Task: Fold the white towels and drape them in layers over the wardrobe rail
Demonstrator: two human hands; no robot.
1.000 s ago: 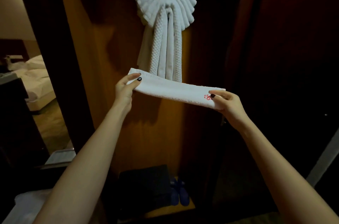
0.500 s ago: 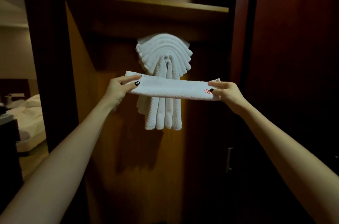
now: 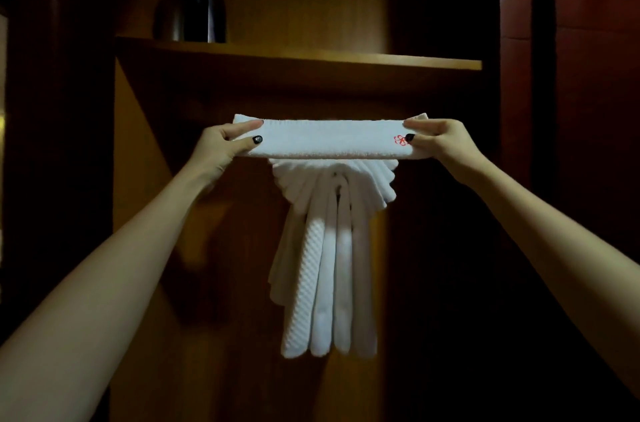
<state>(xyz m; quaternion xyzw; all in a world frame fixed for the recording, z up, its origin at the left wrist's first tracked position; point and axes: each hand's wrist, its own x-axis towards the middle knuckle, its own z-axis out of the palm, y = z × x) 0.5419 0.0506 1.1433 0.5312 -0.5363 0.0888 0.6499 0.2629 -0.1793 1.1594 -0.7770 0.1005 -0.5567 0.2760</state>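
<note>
A narrow folded white towel (image 3: 329,139) with a small red emblem near its right end is stretched level between my hands. My left hand (image 3: 225,144) pinches its left end, thumb in front. At the right end my right hand (image 3: 436,141) pinches it the same way. Behind and below it, several white towels (image 3: 329,248) hang in fanned layers inside the wardrobe, their ends dangling in a bunch. The strip covers the top of that fan. The rail itself is hidden.
A wooden shelf (image 3: 311,56) runs across just above the towels, with a dark rounded object (image 3: 194,9) on its left part. Wardrobe side panels (image 3: 138,179) and a dark red door (image 3: 588,110) close in on both sides.
Both hands have raised the folded towel from below the hanging bunch up to the top of the fan. The view has tilted upward and closer.
</note>
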